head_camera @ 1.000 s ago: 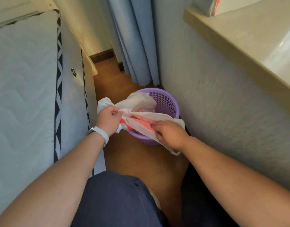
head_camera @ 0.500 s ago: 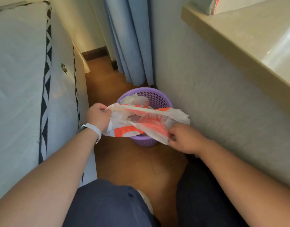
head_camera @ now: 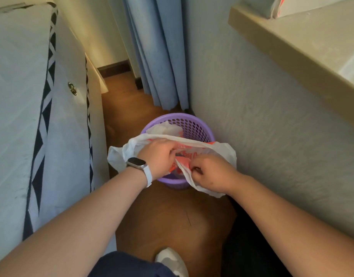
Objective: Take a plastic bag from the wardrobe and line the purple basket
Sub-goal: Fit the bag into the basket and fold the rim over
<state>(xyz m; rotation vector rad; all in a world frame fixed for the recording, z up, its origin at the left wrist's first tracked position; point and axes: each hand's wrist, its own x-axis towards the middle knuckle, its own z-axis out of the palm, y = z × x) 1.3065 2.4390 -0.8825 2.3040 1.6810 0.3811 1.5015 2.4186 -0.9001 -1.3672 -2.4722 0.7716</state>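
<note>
1. The plastic bag [head_camera: 222, 151] lies crumpled over the purple basket [head_camera: 189, 124], directly beneath both hands.
2. The left hand [head_camera: 159, 156] and right hand [head_camera: 212, 172] pinch its film, close together.
3. It looks light, limp and slippery; best gripped at the mouth edge.

Soft daylight, medium bright, from upper right: glare washes out the sill [head_camera: 304, 37] at the right edge. Wall [head_camera: 262, 116] evenly lit, grainy. Floor [head_camera: 172, 216] darker, deep shadow at its right by the wall's base. Mattress [head_camera: 16, 96] looks bluish-grey. Wide-angle warp: mattress and sill edges lean outward, forearms swell toward the bottom corners. Slight softness overall, hands a bit blurred.
</note>
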